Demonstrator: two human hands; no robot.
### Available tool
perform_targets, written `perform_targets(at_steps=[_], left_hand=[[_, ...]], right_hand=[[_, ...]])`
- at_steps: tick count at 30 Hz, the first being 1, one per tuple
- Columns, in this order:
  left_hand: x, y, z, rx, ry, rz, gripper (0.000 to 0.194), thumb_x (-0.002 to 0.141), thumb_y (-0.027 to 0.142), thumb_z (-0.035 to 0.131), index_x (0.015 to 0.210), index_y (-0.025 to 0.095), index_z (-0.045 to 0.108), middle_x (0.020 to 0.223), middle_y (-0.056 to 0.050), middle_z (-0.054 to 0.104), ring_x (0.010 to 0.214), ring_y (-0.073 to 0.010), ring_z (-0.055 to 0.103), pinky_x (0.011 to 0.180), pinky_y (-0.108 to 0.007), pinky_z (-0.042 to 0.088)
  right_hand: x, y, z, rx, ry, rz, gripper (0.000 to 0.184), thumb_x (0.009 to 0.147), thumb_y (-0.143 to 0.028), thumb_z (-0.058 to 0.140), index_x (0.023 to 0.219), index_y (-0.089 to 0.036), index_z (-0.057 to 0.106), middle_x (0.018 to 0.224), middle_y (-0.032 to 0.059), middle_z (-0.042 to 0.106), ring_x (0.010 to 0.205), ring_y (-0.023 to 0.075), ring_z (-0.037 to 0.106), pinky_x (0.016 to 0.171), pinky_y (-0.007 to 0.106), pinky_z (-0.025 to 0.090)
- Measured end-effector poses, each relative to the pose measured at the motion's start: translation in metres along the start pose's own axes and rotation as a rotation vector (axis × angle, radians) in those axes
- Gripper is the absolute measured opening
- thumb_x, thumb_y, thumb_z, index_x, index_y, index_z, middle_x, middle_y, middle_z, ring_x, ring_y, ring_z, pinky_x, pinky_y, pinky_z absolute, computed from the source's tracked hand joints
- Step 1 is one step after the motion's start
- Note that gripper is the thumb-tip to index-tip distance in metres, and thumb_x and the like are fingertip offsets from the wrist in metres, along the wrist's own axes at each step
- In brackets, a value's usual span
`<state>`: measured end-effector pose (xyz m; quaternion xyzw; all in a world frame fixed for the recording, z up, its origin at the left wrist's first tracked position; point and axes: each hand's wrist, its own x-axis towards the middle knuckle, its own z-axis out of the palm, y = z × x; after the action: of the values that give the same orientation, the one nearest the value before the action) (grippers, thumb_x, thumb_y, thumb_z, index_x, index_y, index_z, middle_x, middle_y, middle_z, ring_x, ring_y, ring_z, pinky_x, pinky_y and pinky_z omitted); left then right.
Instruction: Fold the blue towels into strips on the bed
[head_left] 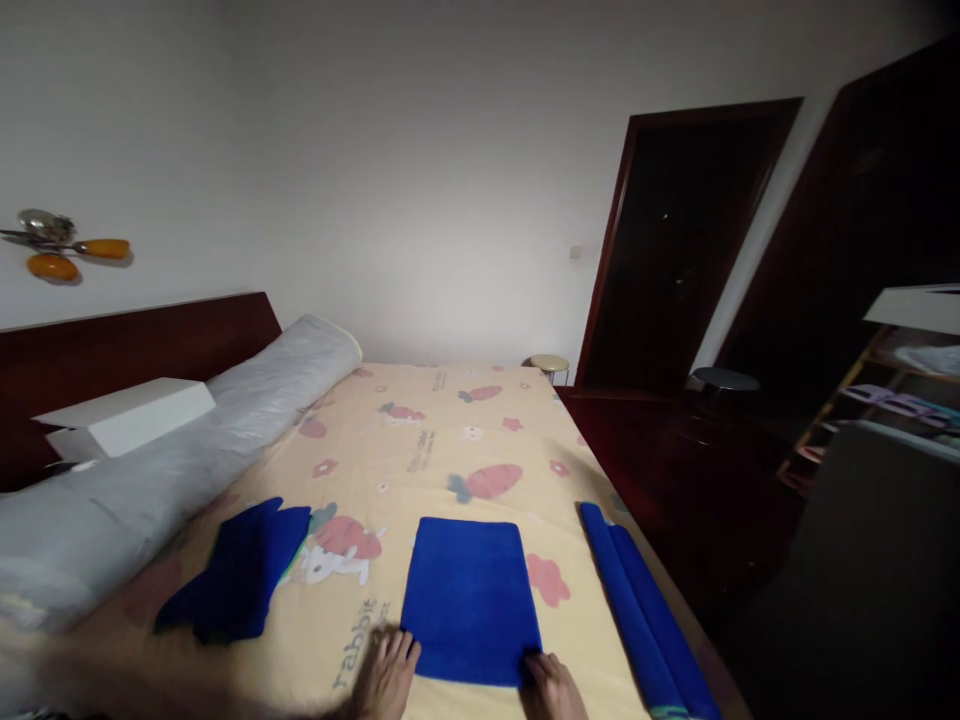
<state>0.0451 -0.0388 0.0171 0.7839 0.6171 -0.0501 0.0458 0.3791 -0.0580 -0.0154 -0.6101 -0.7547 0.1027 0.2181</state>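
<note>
A blue cloth (pixel 472 600), folded to a flat rectangle, lies on the bed in front of me. My left hand (pixel 391 672) is at its near left corner, fingers bent and closed on the edge. At the near right corner, my right hand (pixel 556 688) has its fingers curled in over the cloth; the thumb and the fingertips are partly in shadow. To the left lies a crumpled blue cloth (pixel 247 570) with a green edge. Two long blue rolls of cloth (pixel 637 610) lie side by side along the bed's right edge.
A patterned yellow sheet (pixel 420 410) covers the bed. Along the headboard (pixel 142 345) lie a long grey roll (pixel 247 405) and a white box (pixel 142 415). Beyond the bed's right edge stand a round stool (pixel 550 362), a dark stool (pixel 725 379) and a shoe rack (pixel 885 395).
</note>
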Motion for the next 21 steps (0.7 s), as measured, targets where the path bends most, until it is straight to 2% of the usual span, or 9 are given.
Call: perform_targets(at_steps=[3,7,10,13,15,17,21], left_hand=[[-0.004,-0.007,-0.010,-0.038,-0.008,0.014,0.056,0.088,0.007,0.026,0.129,0.026,0.057,0.136,-0.006,0.061,0.134,-0.0219,0.046,0.117,-0.047,0.028],[-0.008,-0.016,-0.010,-0.066,0.005,0.055,0.052,0.088,0.007,0.028,0.120,0.030,0.061,0.133,-0.003,0.062,0.133,-0.0212,0.046,0.116,-0.046,0.027],[-0.018,-0.019,-0.012,-0.106,0.002,0.155,0.050,0.086,0.007,0.030,0.114,0.033,0.063,0.130,0.000,0.063,0.129,-0.0190,0.048,0.116,-0.041,0.028],[-0.031,-0.020,-0.023,-0.237,0.000,0.200,0.042,0.080,0.006,0.038,0.098,0.032,0.065,0.109,0.002,0.068,0.114,-0.0174,0.056,0.110,-0.036,0.033],[-0.035,-0.022,-0.032,-0.373,0.037,0.147,0.036,0.074,0.008,0.045,0.092,0.030,0.065,0.101,0.002,0.068,0.106,-0.0181,0.058,0.102,-0.034,0.039],[-0.032,-0.025,-0.036,-0.508,0.088,0.032,0.034,0.069,0.009,0.048,0.091,0.028,0.064,0.098,0.001,0.068,0.100,-0.0185,0.059,0.095,-0.033,0.043],[-0.011,-0.030,-0.033,-0.594,0.108,-0.147,0.027,0.070,0.009,0.044,0.087,0.023,0.061,0.088,-0.001,0.067,0.086,-0.0167,0.062,0.080,-0.029,0.048]], right_hand=[[0.005,-0.010,-0.023,0.068,-0.008,0.028,0.033,0.078,-0.016,0.044,0.092,-0.023,0.072,0.093,0.0070,0.073,0.089,0.0232,0.063,0.084,0.035,0.043],[0.003,-0.019,-0.047,0.117,-0.044,-0.020,0.029,0.072,-0.015,0.044,0.080,-0.025,0.070,0.089,0.0033,0.072,0.086,0.0214,0.061,0.081,0.033,0.042],[-0.004,-0.020,-0.054,0.119,-0.083,-0.032,0.028,0.067,-0.015,0.044,0.075,-0.024,0.069,0.088,0.0035,0.071,0.089,0.0222,0.061,0.083,0.033,0.041],[-0.010,-0.014,-0.050,0.171,-0.111,0.029,0.025,0.064,-0.020,0.046,0.072,-0.024,0.069,0.084,0.0041,0.072,0.092,0.0248,0.062,0.086,0.036,0.043],[-0.013,-0.007,-0.044,0.244,-0.096,0.134,0.025,0.062,-0.025,0.048,0.073,-0.025,0.070,0.083,0.0041,0.072,0.091,0.0262,0.064,0.086,0.037,0.045],[-0.014,0.000,-0.037,0.298,-0.072,0.244,0.029,0.063,-0.029,0.047,0.079,-0.024,0.070,0.084,0.0042,0.074,0.087,0.0254,0.067,0.083,0.036,0.048],[-0.012,0.006,-0.028,0.302,-0.064,0.326,0.032,0.076,-0.037,0.039,0.086,-0.024,0.067,0.081,0.0026,0.074,0.076,0.0204,0.069,0.072,0.029,0.051]])
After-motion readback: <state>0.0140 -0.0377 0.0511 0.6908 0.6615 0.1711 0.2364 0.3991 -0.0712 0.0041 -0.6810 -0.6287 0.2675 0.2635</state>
